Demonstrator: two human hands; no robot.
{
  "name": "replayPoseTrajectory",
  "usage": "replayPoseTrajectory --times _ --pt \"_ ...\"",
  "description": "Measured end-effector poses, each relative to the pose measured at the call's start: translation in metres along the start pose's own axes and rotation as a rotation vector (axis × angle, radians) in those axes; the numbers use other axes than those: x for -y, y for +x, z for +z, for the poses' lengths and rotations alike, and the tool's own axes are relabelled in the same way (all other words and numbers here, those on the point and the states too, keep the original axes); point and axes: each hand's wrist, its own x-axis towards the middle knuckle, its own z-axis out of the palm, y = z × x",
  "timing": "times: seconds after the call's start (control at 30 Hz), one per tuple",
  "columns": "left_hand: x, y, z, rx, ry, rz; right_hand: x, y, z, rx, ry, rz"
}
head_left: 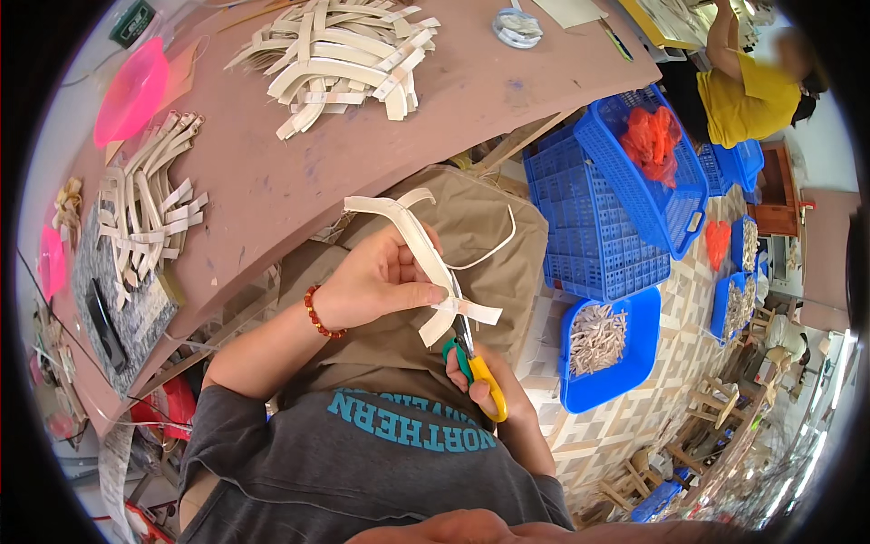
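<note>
Over my lap, my left hand pinches a cream strap piece between thumb and fingers. The piece has crossing bands, and a short band sticks out below my thumb. From its edge a thin cream strip curls away to the right. My right hand is closed round scissors with yellow and green handles. Their blades point up along the strap's edge, partly hidden behind the piece, so I cannot tell how far apart they are.
On the brown table lie a large pile of cream straps, a smaller bundle and a black phone. Blue crates and a blue tub stand at right. A person in yellow works beyond.
</note>
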Motion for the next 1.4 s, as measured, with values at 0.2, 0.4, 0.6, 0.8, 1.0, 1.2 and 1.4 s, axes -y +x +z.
replayPoseTrajectory --times 0.2,0.4,0.6,0.8,1.0,1.2,1.4 --pt "-0.006 -0.001 -0.002 0.005 0.002 -0.031 0.004 0.002 0.002 0.006 0.042 0.006" --pt "-0.006 -0.002 -0.005 0.021 0.023 -0.064 0.003 -0.001 0.001 -0.010 0.073 0.045" --pt "-0.009 -0.003 -0.004 0.047 0.032 -0.102 -0.009 -0.008 -0.017 0.098 0.026 -0.016" --pt "-0.005 -0.001 -0.004 0.048 -0.005 -0.067 -0.015 -0.010 -0.015 -0.037 0.082 0.024" --pt "-0.003 0.003 -0.006 -0.039 -0.071 0.011 -0.014 -0.006 -0.015 -0.028 0.022 0.032" --pt "0.003 0.006 -0.006 -0.109 -0.074 0.118 -0.017 -0.002 -0.013 0.062 0.056 -0.083" --pt "0.001 0.002 -0.006 0.008 -0.004 0.076 -0.016 0.002 -0.010 0.088 0.033 -0.083"
